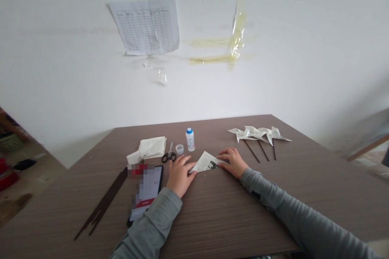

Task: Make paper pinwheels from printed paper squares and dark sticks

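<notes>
A small piece of printed paper (pixel 204 162), folded into a triangle, lies on the table between my hands. My left hand (pixel 180 175) holds its left corner with thumb and forefinger, the other fingers stretched forward. At the opposite corner, my right hand (pixel 234 163) grips the paper with its fingertips. Just beyond stand a white bottle with a blue cap (pixel 190 141) and a small translucent cup or lid (pixel 179 149). Black-handled scissors (pixel 169 155) lie past my left fingers.
Paper pinwheels (pixel 257 133) on dark sticks lie at the right back. A stack of paper sheets (pixel 154 146) is at the left, with a phone (pixel 148 190) and a bundle of dark sticks (pixel 106 196) nearer. The table (pixel 304 182) meets a white wall.
</notes>
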{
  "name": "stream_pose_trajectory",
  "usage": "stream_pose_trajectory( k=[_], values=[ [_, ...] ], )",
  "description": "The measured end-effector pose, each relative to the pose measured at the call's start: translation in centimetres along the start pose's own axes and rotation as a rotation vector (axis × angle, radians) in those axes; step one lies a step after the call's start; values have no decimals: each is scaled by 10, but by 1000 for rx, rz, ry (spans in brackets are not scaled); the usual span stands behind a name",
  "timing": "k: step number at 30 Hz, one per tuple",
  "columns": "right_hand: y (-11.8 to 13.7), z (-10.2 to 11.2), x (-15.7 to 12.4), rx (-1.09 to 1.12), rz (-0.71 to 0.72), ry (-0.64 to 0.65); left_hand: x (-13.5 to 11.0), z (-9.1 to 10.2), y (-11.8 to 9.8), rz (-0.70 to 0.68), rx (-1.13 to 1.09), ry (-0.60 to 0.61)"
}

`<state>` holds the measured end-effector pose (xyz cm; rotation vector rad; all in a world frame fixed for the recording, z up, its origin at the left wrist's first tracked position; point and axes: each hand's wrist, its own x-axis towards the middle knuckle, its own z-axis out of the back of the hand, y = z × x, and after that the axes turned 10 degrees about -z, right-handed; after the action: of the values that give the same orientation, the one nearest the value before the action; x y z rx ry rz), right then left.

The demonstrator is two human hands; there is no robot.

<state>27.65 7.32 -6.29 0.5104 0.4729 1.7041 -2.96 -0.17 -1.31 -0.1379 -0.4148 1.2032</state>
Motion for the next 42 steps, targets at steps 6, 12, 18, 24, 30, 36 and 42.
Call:
stream_pose_trajectory(
  k=[6, 12, 18, 24, 30, 36, 42],
  values=[
    [-3, -2, 1, 29, 22, -23, 1, 4, -2, 5, -27, 3],
    [0, -1, 0, 45, 4, -8, 3, 3, 0, -21, -71, -2],
    [4, 2, -1, 92, 26, -30, 3, 2, 1, -11, -103, 6],
    [11, 6, -4, 135, 17, -55, 4, -3, 6, -11, -114, -15],
    [16, 8, -7, 137, 21, -35, 4, -6, 10, -19, -100, -10],
    [12, 10, -7, 193, 46, -62, 4, -12, 15, -52, -93, -41],
    [11, 11, -5, 206, 27, -17, 6, -14, 18, -23, -100, -58]
  ],
)
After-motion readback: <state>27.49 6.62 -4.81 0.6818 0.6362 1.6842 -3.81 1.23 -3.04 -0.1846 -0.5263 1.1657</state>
